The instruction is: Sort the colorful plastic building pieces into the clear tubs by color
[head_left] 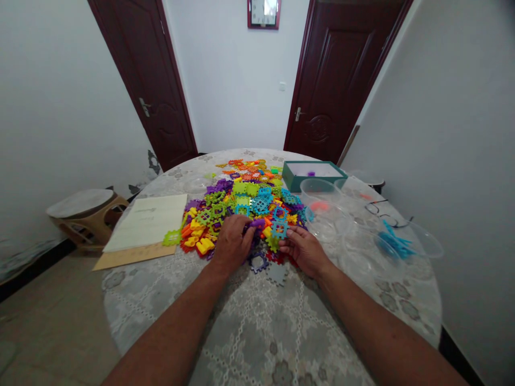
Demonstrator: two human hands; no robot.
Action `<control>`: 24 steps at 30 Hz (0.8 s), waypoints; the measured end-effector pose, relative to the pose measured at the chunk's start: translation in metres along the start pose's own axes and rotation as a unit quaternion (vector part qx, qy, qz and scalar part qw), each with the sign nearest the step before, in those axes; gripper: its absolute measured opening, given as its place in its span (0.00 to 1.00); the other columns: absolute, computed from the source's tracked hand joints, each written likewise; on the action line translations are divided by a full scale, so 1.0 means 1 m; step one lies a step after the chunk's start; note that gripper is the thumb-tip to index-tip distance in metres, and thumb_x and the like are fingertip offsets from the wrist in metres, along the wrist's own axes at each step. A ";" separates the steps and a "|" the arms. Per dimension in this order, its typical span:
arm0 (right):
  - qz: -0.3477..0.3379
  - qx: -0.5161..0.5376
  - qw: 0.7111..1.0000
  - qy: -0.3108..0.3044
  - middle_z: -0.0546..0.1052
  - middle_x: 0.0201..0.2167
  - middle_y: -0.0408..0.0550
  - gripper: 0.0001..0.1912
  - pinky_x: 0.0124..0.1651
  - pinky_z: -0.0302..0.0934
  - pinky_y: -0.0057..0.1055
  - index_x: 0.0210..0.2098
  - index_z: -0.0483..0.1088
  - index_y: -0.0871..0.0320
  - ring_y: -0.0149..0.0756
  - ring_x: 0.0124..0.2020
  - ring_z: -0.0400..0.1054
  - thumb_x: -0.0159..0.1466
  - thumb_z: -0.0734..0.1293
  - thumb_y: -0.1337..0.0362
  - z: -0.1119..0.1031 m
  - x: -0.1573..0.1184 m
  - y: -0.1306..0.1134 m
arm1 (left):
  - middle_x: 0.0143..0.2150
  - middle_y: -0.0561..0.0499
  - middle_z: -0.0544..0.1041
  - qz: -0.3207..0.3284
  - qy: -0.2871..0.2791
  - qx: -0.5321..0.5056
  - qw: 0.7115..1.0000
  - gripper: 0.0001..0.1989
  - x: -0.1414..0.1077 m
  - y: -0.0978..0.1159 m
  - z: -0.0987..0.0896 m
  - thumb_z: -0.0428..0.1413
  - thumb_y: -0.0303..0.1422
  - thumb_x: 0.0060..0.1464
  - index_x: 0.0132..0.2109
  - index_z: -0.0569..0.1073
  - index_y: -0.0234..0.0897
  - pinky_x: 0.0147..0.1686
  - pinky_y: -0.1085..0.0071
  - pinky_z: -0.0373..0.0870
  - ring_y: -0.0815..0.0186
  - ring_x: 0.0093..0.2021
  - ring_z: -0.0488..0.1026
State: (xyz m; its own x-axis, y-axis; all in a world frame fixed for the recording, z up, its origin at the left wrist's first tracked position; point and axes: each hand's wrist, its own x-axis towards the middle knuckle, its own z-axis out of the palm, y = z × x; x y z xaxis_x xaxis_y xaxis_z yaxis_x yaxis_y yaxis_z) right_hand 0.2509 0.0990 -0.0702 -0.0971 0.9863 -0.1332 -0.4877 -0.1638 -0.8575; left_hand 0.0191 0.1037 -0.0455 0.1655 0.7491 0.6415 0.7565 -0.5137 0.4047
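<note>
A large heap of colourful plastic pieces lies in the middle of the round table. My left hand is closed at the heap's near side, its fingertips on a purple piece. Close to the right, my right hand has its fingers bent and pressed together beside a blue square piece and a green piece; whatever is between its fingertips is too small to make out. In front of the hands lie a dark purple ring piece and a grey piece.
An open notebook lies left on the patterned tablecloth. A green box stands at the back right. Clear plastic tubs spread along the right, one with blue sticks. Glasses lie near them. A stool stands left.
</note>
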 end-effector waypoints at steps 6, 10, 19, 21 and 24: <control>-0.009 -0.034 0.999 0.003 0.78 0.28 0.42 0.20 0.31 0.76 0.28 0.41 0.72 0.56 0.33 0.29 0.77 0.56 0.81 0.57 0.002 -0.001 -0.001 | 0.46 0.46 0.79 -0.004 -0.009 -0.036 0.999 0.09 0.001 -0.001 -0.001 0.51 0.37 0.71 0.49 0.74 0.40 0.54 0.58 0.73 0.58 0.49 0.76; -0.047 -0.103 0.994 -0.010 0.79 0.27 0.43 0.21 0.30 0.75 0.30 0.41 0.73 0.57 0.34 0.27 0.76 0.55 0.81 0.54 0.007 -0.004 -0.004 | 0.46 0.46 0.79 0.005 0.007 -0.049 0.999 0.10 0.005 -0.004 -0.004 0.51 0.38 0.71 0.49 0.75 0.41 0.54 0.59 0.73 0.58 0.49 0.77; -0.090 -0.158 0.983 0.006 0.78 0.25 0.40 0.20 0.28 0.71 0.30 0.39 0.74 0.57 0.35 0.24 0.74 0.56 0.76 0.49 0.019 -0.015 -0.021 | 0.43 0.46 0.83 -0.104 -0.002 -0.101 0.989 0.15 0.025 0.028 -0.024 0.58 0.46 0.62 0.46 0.80 0.41 0.49 0.61 0.74 0.55 0.44 0.80; -0.102 -0.163 0.981 0.021 0.77 0.24 0.40 0.20 0.27 0.70 0.30 0.40 0.74 0.56 0.34 0.23 0.74 0.56 0.75 0.49 0.019 -0.016 -0.025 | 0.41 0.47 0.83 -0.184 -0.015 -0.154 0.971 0.17 0.031 0.042 -0.026 0.60 0.48 0.60 0.45 0.80 0.40 0.46 0.61 0.75 0.56 0.41 0.80; -0.132 -0.165 0.977 0.038 0.77 0.24 0.40 0.20 0.29 0.71 0.30 0.41 0.75 0.57 0.34 0.25 0.74 0.57 0.75 0.50 0.017 -0.017 -0.032 | 0.39 0.47 0.84 -0.307 0.017 -0.297 0.904 0.20 0.034 0.056 -0.018 0.61 0.49 0.57 0.47 0.79 0.38 0.41 0.63 0.76 0.58 0.38 0.81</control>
State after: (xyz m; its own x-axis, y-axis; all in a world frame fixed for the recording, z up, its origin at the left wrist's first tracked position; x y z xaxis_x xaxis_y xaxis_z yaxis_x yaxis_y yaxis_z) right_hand 0.2538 0.0868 -0.0323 0.0650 0.9940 0.0880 -0.1796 0.0984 -0.9788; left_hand 0.0553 0.0926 0.0105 -0.1977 0.9613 0.1919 0.2237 -0.1463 0.9636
